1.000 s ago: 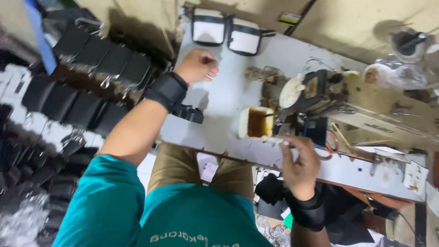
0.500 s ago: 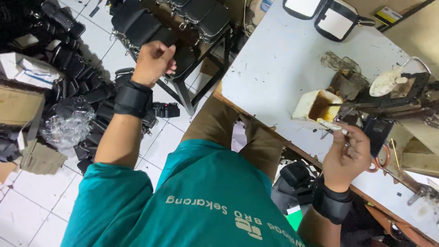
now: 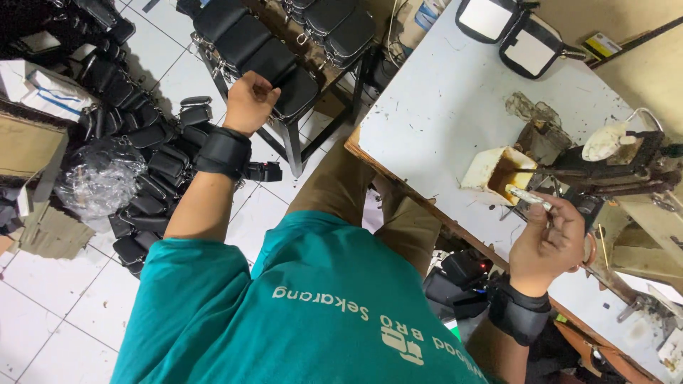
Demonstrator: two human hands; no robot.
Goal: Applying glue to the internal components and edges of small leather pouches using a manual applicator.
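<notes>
While the left hand reaches out to the side with its fingers curled shut, it grips the edge of a black pouch that lies at the near end of a row of like pouches on a dark metal-legged stand. The right hand is closed too, pinching a slim silvery tool whose tip points toward a small cream-coloured open box with a brown-stained inside, just beside the hand on the white worktable. A dark, grimy machine stands next to the box, and two black-framed pouches with pale panels lie at the table's far end. Both wrists wear black bands. Below the stand, more black pouches are heaped on the white tiled floor, near a crumpled clear plastic bag and pieces of cardboard.
</notes>
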